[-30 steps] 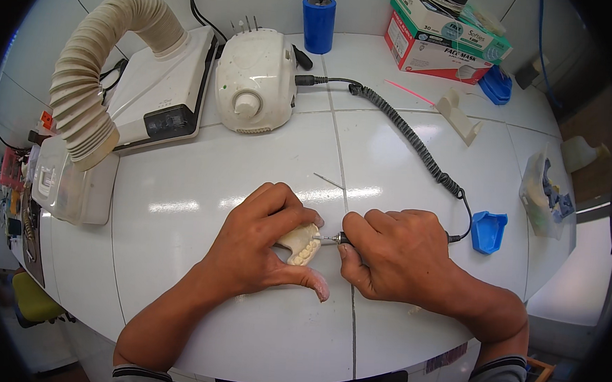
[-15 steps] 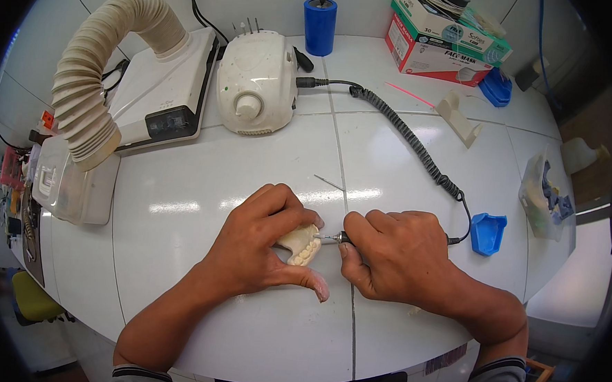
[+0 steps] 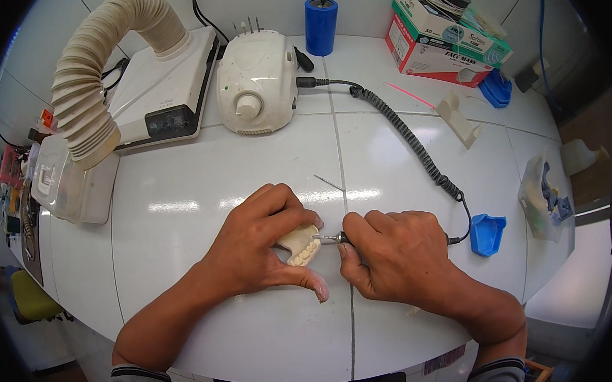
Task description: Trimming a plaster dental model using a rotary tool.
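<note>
A cream dental model (image 3: 303,246) with a curved row of teeth is held in my left hand (image 3: 262,240). Its fingers curl over the far side of the model, while the thumb sticks out along the near side. My right hand (image 3: 399,255) grips a rotary handpiece (image 3: 345,238), its bur against or very close to the right end of the tooth row. Most of the handpiece body is hidden in my fist. A coiled black cord (image 3: 412,145) runs from the handpiece to a white control unit (image 3: 256,84) with a round knob.
Beyond my hands lies a thin metal bur (image 3: 328,182). A blue plastic mould (image 3: 488,235) sits right of my right hand. At the back left stands a dust extractor with a ribbed hose (image 3: 83,75); a clear box (image 3: 71,185) is below it. Mask boxes (image 3: 438,49) are stacked at the back right.
Hardly anything differs. Both hands keep their places on the dental model and handpiece, with only a very slight shift of the forearms.
</note>
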A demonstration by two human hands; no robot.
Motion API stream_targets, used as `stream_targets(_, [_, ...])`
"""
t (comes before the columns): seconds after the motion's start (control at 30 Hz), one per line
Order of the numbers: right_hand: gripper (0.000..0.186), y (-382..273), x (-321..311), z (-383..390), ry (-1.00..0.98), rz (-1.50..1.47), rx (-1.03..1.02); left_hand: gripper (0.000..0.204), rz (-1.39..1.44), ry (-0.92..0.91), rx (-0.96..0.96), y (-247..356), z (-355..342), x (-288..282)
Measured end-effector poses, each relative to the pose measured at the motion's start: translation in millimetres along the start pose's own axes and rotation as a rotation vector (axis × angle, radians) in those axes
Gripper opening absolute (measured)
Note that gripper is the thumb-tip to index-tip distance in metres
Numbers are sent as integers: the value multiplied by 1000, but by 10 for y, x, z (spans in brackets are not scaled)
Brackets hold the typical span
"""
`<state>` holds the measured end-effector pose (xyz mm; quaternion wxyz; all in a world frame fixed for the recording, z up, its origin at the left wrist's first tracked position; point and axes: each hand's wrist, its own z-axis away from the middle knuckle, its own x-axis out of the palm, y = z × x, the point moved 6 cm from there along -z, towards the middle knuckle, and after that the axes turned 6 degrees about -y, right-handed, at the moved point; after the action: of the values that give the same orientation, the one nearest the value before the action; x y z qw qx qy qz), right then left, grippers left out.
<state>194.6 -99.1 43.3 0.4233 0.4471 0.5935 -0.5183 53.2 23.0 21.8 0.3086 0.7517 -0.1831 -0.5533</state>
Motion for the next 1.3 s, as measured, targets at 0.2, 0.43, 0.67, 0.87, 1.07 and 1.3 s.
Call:
stream_targets(0.2, [24, 0, 1, 0, -18, 1, -2, 91, 2, 1, 1, 0, -1, 0])
stream_targets(0.43, [24, -6, 7, -9, -34, 4, 19, 87, 0, -10, 13, 9, 3, -25])
stream_targets(0.67, [24, 3, -2, -3, -28, -3, 20, 87, -1, -14, 10, 15, -13, -18])
stream_targets(0.87, [24, 7, 4, -5, -22, -14, 2, 88, -5, -6, 23, 7, -3, -8])
stream_targets(1.07, [24, 0, -6, -4, -37, -3, 12, 87, 2, -16, 11, 9, 1, -14])
stream_targets(1.3, [24, 13, -6, -9, -36, -21, 5, 86, 3, -20, 8, 10, -15, -16])
